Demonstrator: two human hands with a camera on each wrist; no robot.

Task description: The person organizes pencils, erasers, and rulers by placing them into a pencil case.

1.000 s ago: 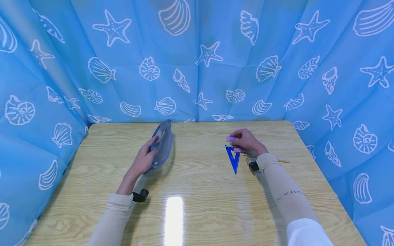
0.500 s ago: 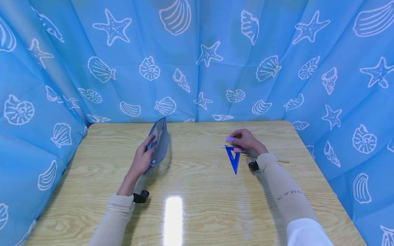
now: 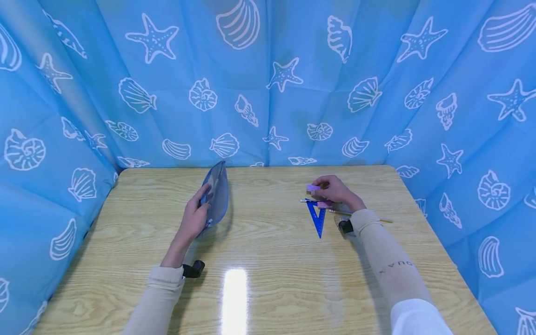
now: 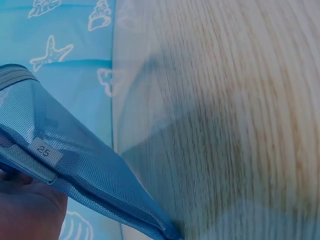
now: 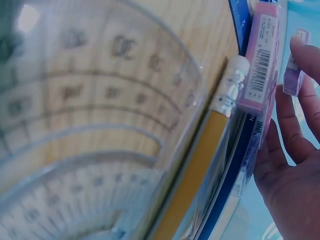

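Observation:
In the head view my left hand (image 3: pixel 194 216) holds a blue mesh zip pouch (image 3: pixel 221 197) upright above the left part of the table. The pouch (image 4: pixel 95 160) shows a small "25" label in the left wrist view. My right hand (image 3: pixel 337 190) pinches a small purple eraser (image 3: pixel 312 188) between thumb and fingers. Right below that hand lie a pink eraser (image 5: pixel 260 60) with a barcode, a blue set square (image 3: pixel 320 227), a yellow pencil (image 5: pixel 197 170) with a white eraser end, and a clear protractor (image 5: pixel 115 120). The hand and wrist partly hide this group in the head view.
The wooden table (image 3: pixel 272 260) carries a bright light reflection near its front. A blue curtain (image 3: pixel 268 107) with white shells and starfish stands behind it and along both sides.
The left hand has shifted slightly left with the pouch. The purple eraser has tilted a little in the right hand's fingers, while that hand has stayed almost in place.

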